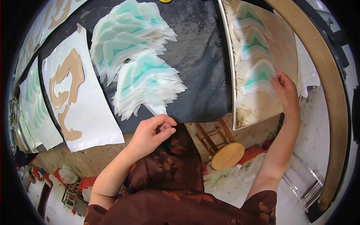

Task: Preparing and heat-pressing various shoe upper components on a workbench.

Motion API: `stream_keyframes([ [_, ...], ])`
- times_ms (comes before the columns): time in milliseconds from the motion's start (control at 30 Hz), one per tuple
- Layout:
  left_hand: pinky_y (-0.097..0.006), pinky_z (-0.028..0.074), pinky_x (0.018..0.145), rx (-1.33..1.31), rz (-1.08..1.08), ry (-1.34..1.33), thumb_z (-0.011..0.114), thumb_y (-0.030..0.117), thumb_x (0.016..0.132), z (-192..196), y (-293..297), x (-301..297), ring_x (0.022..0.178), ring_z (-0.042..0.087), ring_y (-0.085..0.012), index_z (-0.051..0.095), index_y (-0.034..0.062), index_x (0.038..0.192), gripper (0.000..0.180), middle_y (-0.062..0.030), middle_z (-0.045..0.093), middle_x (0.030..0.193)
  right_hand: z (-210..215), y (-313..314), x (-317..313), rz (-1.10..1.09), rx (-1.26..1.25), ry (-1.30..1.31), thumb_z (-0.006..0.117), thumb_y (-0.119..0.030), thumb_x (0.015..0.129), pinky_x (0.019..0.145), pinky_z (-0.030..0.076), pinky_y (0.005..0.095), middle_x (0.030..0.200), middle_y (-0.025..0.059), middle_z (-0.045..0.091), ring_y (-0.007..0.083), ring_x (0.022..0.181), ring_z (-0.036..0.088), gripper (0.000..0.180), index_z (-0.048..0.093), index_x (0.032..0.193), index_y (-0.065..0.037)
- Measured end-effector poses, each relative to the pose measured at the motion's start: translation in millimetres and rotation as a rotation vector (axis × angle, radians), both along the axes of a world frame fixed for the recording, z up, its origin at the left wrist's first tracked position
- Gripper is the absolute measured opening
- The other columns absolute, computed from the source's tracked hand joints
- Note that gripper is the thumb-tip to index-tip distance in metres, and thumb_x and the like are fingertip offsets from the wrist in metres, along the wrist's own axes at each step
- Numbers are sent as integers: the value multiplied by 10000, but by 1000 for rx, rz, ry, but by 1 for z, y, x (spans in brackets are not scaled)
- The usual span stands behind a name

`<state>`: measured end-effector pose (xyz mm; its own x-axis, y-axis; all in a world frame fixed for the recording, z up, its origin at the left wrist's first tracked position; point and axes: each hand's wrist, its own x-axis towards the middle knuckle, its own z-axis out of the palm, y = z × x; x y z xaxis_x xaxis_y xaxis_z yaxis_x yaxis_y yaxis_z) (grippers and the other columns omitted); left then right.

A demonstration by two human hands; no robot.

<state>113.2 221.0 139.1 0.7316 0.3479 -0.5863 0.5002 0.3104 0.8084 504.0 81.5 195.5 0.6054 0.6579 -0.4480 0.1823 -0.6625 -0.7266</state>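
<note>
My right hand (pixel 285 88) pinches the right edge of a thin, translucent white piece with a green chevron (pixel 258 77). That piece lies on a pale board (pixel 258 107) at the right, nearest of a column of similar pieces (pixel 255 45). My left hand (pixel 152 135) is closed, its fingers loosely curled with nothing visible in them. It rests at the near table edge, just below a fanned stack of the same white-and-green pieces (pixel 148 88). Another overlapping stack (pixel 123 41) lies behind that one.
Black sheeting (pixel 198 45) covers the table. To the left lies a white sheet (pixel 92 123) with tan cut-out shapes (pixel 73 75). A round wooden stool (pixel 227 155) stands below the table edge. A curved wooden rim (pixel 330 112) runs down the far right.
</note>
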Motion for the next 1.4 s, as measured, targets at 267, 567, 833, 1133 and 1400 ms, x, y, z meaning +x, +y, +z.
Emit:
stream_keyframes([
  [267,-227,476,719,52,-28,53,704,71,891,-5,6,1,757,553,-66,651,24,1034,160,13,628,847,-16,8,12,62,-8,-105,654,-149,936,724,400,196,842,-46,581,44,778,490,141,641,994,-21],
  [567,-249,449,627,118,15,23,699,73,863,-14,4,-6,657,508,-93,646,37,1016,166,-1,581,759,-24,8,12,28,-55,-217,692,-195,912,691,415,217,817,-29,597,60,750,501,194,640,990,-25],
  [833,-266,465,645,170,-20,44,705,70,844,-16,7,-12,669,532,-124,650,50,1030,196,-20,593,787,-20,15,1,61,-177,-416,704,-236,895,704,463,290,834,37,649,144,747,579,220,635,991,-50],
  [1133,-273,466,663,156,-18,65,695,73,848,-14,16,-17,692,536,-134,647,48,1039,199,-23,594,811,-22,23,-22,306,-63,-1066,682,-193,870,796,492,422,988,91,644,301,943,621,205,596,1021,-85],
  [1400,-286,468,652,255,71,74,678,98,858,-15,28,-29,683,544,-155,659,51,1019,169,-39,599,820,-25,28,-39,363,-118,-968,556,-58,924,831,500,404,1045,112,635,314,970,621,153,610,1067,-53],
])
